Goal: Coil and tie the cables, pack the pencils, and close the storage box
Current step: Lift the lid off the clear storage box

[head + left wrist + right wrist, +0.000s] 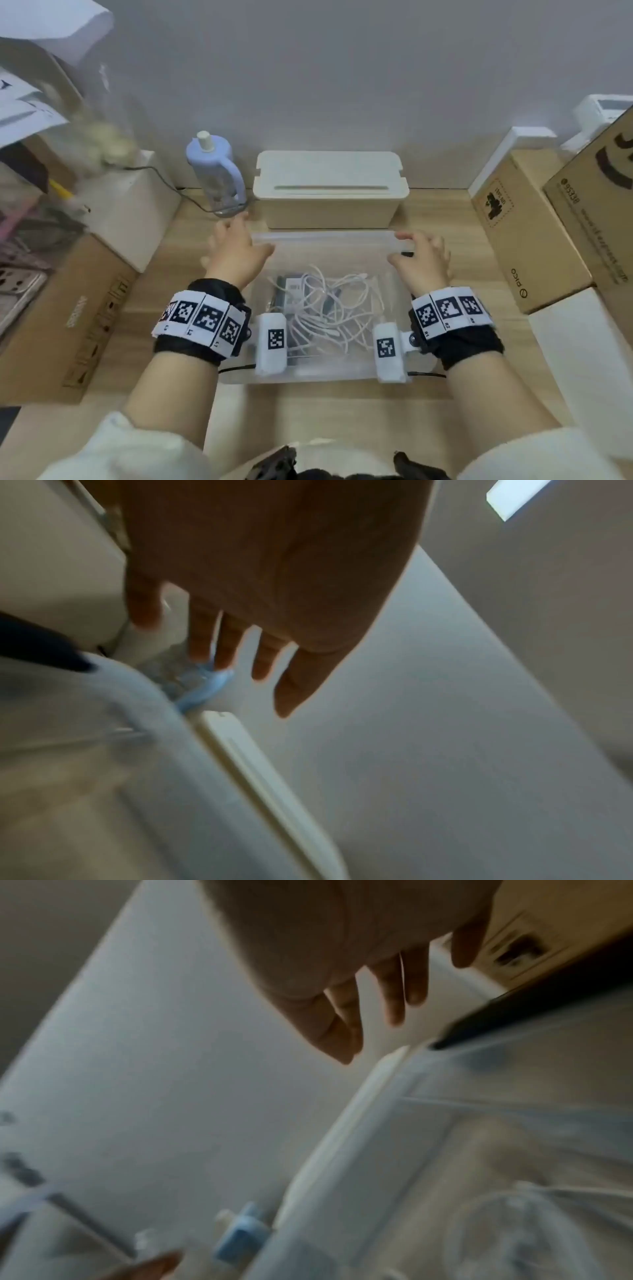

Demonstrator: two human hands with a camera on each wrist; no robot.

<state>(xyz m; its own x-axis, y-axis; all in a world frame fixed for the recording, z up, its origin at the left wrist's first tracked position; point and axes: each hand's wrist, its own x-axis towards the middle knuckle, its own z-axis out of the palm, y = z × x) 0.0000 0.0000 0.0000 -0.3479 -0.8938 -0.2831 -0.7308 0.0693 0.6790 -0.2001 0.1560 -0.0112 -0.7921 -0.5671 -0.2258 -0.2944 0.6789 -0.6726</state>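
your left hand (236, 253) and right hand (423, 255) hover with fingers apart, holding nothing, over the clear storage box (322, 371) before you. its thin plastic looks light and slippery; hold the side rims. the white cables (329, 308) inside lie loose and soft.

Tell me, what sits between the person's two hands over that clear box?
Between the left hand and right hand, the head view shows tangled white cables inside the clear storage box.
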